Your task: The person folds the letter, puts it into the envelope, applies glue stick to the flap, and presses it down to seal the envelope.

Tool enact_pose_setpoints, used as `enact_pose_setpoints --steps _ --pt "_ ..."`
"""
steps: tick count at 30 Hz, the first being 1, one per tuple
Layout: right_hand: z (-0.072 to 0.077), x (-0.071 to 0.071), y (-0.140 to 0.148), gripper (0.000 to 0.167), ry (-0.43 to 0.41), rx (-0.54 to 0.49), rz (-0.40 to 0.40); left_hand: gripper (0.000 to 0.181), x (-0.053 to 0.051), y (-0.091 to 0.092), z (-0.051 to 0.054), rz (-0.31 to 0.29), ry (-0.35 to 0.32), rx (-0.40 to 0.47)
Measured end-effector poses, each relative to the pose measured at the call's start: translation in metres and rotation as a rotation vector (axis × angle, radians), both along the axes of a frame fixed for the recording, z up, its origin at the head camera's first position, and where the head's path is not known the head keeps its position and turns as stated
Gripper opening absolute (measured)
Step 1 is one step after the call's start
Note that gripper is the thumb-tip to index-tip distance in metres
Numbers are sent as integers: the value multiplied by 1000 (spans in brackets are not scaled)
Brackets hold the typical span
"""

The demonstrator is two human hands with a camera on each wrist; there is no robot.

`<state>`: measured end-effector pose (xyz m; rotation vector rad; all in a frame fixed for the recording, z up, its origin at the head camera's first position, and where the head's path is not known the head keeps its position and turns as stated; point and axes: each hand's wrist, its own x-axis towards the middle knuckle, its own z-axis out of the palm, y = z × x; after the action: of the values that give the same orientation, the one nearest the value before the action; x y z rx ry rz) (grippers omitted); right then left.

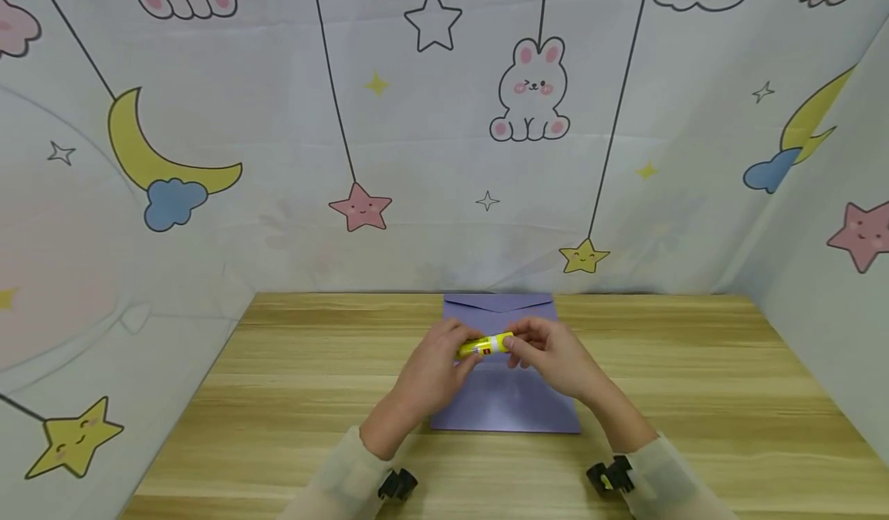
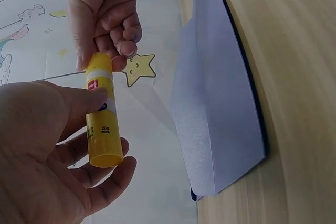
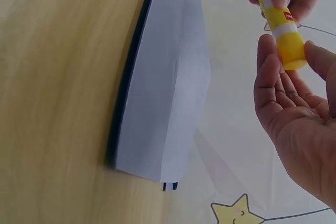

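Observation:
A yellow glue stick (image 1: pixel 484 346) with a white band is held level between the two hands, above a purple envelope-shaped folder (image 1: pixel 505 404). My left hand (image 1: pixel 439 358) grips the barrel; in the left wrist view its thumb lies across the label, fingers curled underneath. At the other end, my right hand (image 1: pixel 552 354) has thumb and fingers on either side of the yellow cap (image 3: pixel 291 51), which sits on the stick. The folder lies on the table with its pointed flap (image 1: pixel 496 302) towards the back. Both forearms partly cross over the folder's sides.
The wood-grain table (image 1: pixel 312 381) extends to both sides of the folder. A white cloth backdrop (image 1: pixel 278 119) printed with stars, moons and rabbits hangs behind and at both sides. Small black devices (image 1: pixel 397 484) are worn at both sleeves.

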<state>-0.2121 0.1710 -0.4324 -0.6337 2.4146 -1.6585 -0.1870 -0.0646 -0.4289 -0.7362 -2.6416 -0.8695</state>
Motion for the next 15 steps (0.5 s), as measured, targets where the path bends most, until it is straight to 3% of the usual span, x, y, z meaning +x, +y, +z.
enact_pose_setpoints --steps 7,15 --pt "0 0 4 46 31 -5 29 23 0 -1 1 3 11 0" --pt "2 0 5 23 46 24 61 22 0 -1 -1 -5 -3 13"
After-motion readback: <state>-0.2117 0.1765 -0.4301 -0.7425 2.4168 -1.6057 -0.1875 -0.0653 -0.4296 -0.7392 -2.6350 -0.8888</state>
